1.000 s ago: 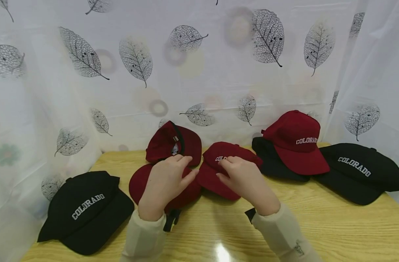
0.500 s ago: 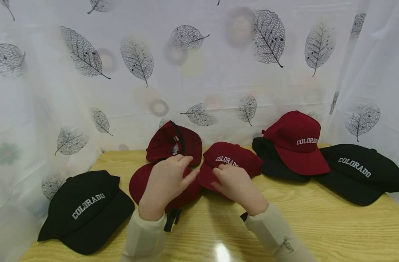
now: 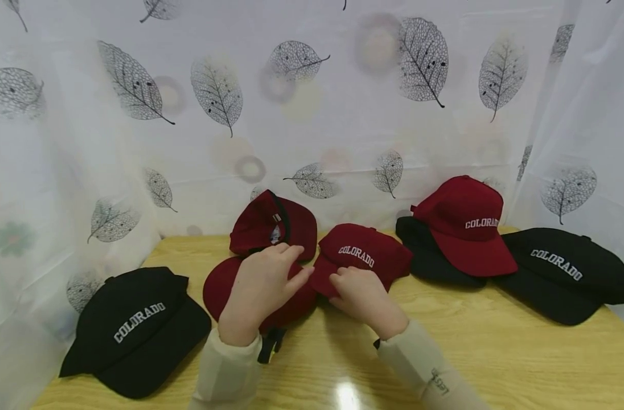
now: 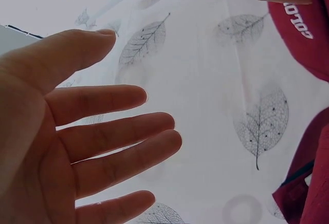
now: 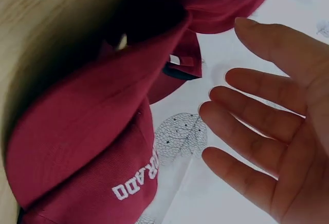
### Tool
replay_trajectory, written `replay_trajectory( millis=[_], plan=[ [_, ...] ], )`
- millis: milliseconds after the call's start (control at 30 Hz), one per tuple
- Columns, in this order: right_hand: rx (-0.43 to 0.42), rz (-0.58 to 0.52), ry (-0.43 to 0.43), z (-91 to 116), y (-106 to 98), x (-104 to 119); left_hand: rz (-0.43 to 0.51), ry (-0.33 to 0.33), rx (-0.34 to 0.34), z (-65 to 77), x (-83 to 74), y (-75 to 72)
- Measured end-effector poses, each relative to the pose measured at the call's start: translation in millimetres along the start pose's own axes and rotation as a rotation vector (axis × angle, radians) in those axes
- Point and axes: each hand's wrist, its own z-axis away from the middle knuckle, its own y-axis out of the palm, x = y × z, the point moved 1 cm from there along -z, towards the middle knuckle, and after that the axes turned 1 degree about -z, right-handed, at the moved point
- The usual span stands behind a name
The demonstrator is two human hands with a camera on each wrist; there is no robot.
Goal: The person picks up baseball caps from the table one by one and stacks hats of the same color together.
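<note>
My left hand hovers over a dark red cap in the head view, hiding much of it. In the left wrist view the fingers are spread and hold nothing. My right hand is over the brim of another red cap lettered in white. Its fingers look loosely extended in the right wrist view, with a visible gap to that cap's brim. Behind the left hand, a third red cap lies with its inside showing.
A black cap lies at the left of the wooden table. On the right, a red cap rests on a black cap, beside another black cap. A leaf-patterned white curtain hangs behind.
My right hand has moved left and slightly down toward the near edge of the red cap's brim, uncovering its lettering. The left hand has stayed nearly still.
</note>
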Motion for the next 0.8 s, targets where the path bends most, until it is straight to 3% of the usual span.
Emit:
replay_trajectory(
  millis=[500, 800],
  plan=[
    [0.067, 0.060, 0.032, 1.0, 20.4, 2.3, -0.003, 0.007, 0.008, 0.3, -0.3, 1.4],
    [0.040, 0.096, 0.032, 0.5, 24.0, 2.8, -0.009, 0.004, 0.017, 0.0, -1.5, 1.2]
  ],
)
